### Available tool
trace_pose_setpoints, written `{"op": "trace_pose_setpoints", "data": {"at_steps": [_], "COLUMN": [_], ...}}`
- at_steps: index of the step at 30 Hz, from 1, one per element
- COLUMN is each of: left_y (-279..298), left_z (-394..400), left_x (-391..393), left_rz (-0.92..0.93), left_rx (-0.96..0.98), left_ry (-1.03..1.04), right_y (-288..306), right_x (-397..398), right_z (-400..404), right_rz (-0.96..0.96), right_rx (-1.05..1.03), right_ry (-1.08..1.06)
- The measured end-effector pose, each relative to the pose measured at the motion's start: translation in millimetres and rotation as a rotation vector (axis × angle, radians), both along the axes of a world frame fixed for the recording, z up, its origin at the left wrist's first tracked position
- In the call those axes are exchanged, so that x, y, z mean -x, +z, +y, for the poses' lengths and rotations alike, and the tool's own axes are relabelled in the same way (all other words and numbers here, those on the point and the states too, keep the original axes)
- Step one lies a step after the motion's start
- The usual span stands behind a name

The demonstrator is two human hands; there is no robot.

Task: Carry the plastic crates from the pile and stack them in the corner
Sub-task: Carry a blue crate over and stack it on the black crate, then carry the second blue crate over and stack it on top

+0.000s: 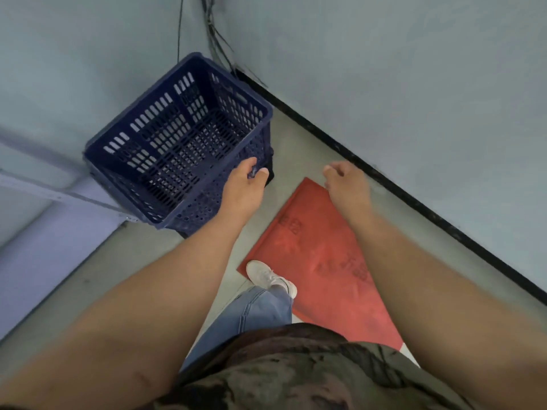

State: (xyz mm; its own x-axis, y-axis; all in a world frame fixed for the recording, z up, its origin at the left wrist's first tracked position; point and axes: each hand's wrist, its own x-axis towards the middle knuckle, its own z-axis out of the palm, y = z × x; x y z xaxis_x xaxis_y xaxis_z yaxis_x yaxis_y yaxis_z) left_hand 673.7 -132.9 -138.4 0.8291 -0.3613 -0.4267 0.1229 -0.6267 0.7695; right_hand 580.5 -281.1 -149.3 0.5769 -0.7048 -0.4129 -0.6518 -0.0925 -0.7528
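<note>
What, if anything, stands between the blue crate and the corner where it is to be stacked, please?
Nothing visible does. The blue crate already sits in the corner against both walls, apparently atop another crate. The left hand rests at its near rim; the right hand hangs free over the red mat.

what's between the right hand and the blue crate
In the head view, only bare grey floor separates the right hand from the blue crate; the left hand is at the crate's near corner.

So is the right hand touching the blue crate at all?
Apart. The head view shows the right hand loosely curled over the red mat, with bare floor between it and the blue crate. Only the left hand is at the crate's rim.
</note>
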Motion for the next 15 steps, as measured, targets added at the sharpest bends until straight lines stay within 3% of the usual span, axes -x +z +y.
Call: {"op": "trace_pose_setpoints", "data": {"at_steps": [15], "left_y": [20.8], "left_z": [-46.4], "left_x": [266.9], "left_rz": [0.073], "left_rx": [0.132], "left_ry": [-0.457], "right_y": [32.5], "right_x": [350.3], "right_z": [10.9], "right_rz": [-0.114], "right_rx": [0.004], "right_ry": [-0.669]}}
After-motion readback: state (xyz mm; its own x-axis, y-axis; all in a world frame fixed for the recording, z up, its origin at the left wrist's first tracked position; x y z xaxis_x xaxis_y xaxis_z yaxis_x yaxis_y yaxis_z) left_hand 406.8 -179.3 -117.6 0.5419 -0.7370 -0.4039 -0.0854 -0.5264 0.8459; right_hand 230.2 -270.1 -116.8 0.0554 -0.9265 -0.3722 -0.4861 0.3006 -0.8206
